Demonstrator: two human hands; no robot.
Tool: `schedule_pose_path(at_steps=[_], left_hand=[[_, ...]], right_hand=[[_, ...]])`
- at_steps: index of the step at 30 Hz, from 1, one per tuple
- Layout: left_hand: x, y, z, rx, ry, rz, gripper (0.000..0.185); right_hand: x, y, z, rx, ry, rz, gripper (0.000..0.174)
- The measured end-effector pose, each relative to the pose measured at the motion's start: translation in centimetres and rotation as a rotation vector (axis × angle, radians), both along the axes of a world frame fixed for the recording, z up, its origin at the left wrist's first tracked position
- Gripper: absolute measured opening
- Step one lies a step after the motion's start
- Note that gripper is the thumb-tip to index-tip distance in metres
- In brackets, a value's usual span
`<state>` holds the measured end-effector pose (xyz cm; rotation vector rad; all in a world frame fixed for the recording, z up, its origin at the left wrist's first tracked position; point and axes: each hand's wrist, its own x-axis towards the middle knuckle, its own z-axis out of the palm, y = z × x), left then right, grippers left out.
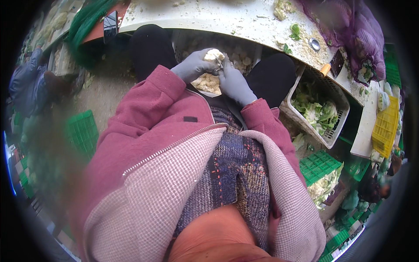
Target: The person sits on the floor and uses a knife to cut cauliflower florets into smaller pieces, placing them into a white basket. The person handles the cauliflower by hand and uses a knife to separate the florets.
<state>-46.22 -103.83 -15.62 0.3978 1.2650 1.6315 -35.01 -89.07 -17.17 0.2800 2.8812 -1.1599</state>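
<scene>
My left hand [194,65], in a grey glove, holds a white cauliflower piece [214,55] above a white plastic crate [178,49] between my knees. My right hand [234,81], also gloved, meets it from the right. A thin metal blade [219,63], seemingly of a small knife, shows between the hands against the cauliflower; its handle is hidden in the right fingers. Cut cauliflower florets [208,83] lie beneath both hands, and more fill the crate behind them.
Ahead runs a white worktop [196,14] strewn with crumbs, a cleaver [331,67] at its right edge and a phone [110,27] at left. Purple mesh sacks [363,39] stand right, above a crate of leaves [316,111]. A person [29,78] is at far left.
</scene>
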Motion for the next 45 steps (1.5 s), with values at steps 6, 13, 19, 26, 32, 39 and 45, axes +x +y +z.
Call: schedule_pose_path(at_steps=[6, 13, 19, 26, 32, 39, 45], left_hand=[[0.3, -0.7, 0.4, 0.049, -0.148, -0.016, 0.055], [0.0, -0.9, -1.7, 0.296, -0.52, 0.313, 0.044], [-1.6, 0.0, -4.5, 0.453, -0.872, 0.498, 0.034], [-0.9, 1.5, -5.7, 0.304, -0.657, 0.59, 0.037], [0.3, 0.8, -6.3, 0.254, -0.201, 0.351, 0.041], [-0.5, 1.5, -4.6, 0.33, -0.697, 0.644, 0.037], [0.3, 1.7, -4.1, 0.268, -0.396, 0.62, 0.039]], right_hand=[[1.0, 1.0, 1.7, -1.11, -0.35, -0.14, 0.048], [-0.2, 1.1, 0.7, -0.74, -0.166, -0.293, 0.047], [-0.5, -0.6, 1.1, -0.194, -0.019, -0.069, 0.06], [-1.5, -1.5, 2.8, 0.067, -0.095, -0.026, 0.064], [-1.6, -1.1, 1.0, 0.09, -0.26, -0.032, 0.065], [-1.7, 0.5, 1.2, -0.137, -0.153, -0.262, 0.069], [-2.0, -2.2, 2.3, 0.01, -0.081, -0.083, 0.071]])
